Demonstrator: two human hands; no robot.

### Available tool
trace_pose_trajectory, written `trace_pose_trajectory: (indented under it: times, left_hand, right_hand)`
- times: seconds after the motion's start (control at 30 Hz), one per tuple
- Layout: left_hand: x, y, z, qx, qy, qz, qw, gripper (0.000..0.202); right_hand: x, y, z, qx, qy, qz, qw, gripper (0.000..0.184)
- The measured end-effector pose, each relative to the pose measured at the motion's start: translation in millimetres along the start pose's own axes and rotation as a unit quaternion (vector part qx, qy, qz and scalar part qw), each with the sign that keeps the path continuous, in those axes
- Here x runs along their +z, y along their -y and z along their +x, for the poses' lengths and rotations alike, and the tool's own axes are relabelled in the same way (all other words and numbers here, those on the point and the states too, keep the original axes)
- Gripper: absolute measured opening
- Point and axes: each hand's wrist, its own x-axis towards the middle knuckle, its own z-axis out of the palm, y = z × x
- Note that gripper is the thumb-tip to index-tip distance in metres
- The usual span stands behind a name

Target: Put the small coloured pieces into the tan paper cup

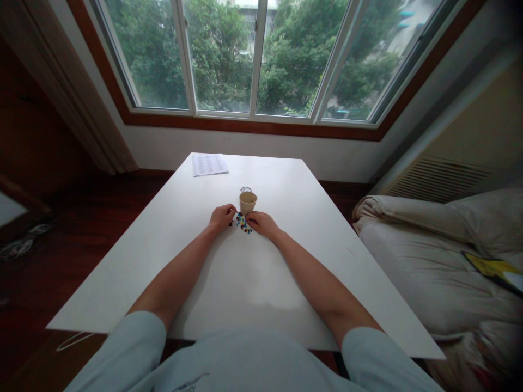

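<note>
Small colourful pieces [244,225], like beads, in blue, yellow, red and dark tones, lie in a loose pile on the white table [249,277]. Just behind them a tan paper cup [248,203] stands upright; its contents cannot be made out. At the pile's left edge is my left hand [223,217], thumb and fingertips drawn together. My right hand [262,224] reaches in from the right, its fingers closed in a pinch over the pieces, in front of the cup. Whatever either hand pinches is too small to name.
Behind the cup lies a thin dark loop [245,189], perhaps a cord. Printed paper sheets [210,164] rest at the table's far left corner. A cushioned sofa [425,256] stands along the right side, and a window [253,60] is beyond the table.
</note>
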Motion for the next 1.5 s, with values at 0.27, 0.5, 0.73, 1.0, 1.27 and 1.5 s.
trace_pose_trajectory:
  times: [0.27,0.5,0.73,1.0,1.27,1.5]
  left_hand:
    - [0.8,2.6,1.2,0.007,0.006,0.002,1.0,0.024]
    - [1.0,1.7,-0.2,0.0,0.005,0.002,1.0,0.024]
    - [0.1,0.3,-1.1,0.002,0.004,0.011,1.0,0.024]
    - [2.1,2.9,-0.1,0.007,0.0,0.007,1.0,0.024]
    - [2.2,3.7,-0.2,0.01,-0.002,0.012,1.0,0.024]
    - [0.0,2.8,-1.2,0.01,0.0,0.009,1.0,0.024]
  right_hand:
    - [7.1,-5.5,0.6,-0.018,-0.012,0.01,1.0,0.026]
    - [9.6,-7.3,1.3,-0.015,-0.02,0.009,1.0,0.02]
    - [10.1,-6.2,1.8,-0.01,-0.018,0.011,1.0,0.015]
    - [4.7,1.6,1.0,-0.018,-0.079,0.027,0.996,0.011]
    - [0.5,9.4,-0.2,0.057,-0.192,0.129,0.971,0.01]
    - [-2.7,24.9,3.8,0.095,-0.256,0.217,0.937,0.016]
